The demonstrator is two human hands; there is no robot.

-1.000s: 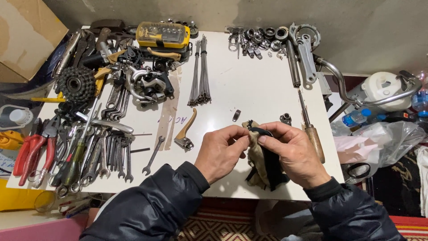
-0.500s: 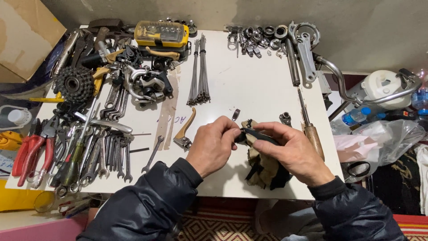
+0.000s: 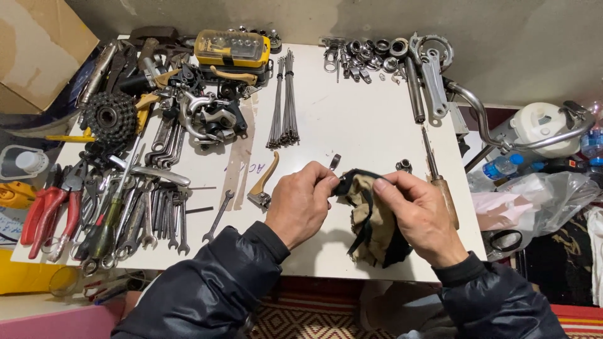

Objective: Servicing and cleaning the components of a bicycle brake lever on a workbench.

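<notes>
Both hands have drifted apart slightly, and I see my left hand [image 3: 300, 202] and right hand [image 3: 419, 213] pinching the grimy rag [image 3: 370, 220] over the table's [image 3: 352, 132] near edge, where whatever's wrapped inside could slip out.

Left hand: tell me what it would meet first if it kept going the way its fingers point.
The left hand points right, so probably the rag it already pinches, then the right hand.

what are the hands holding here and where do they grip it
Both hands hold a grimy tan and black rag. The left hand and right hand pinch its upper edge with the fingers; the rest hangs down.
</notes>
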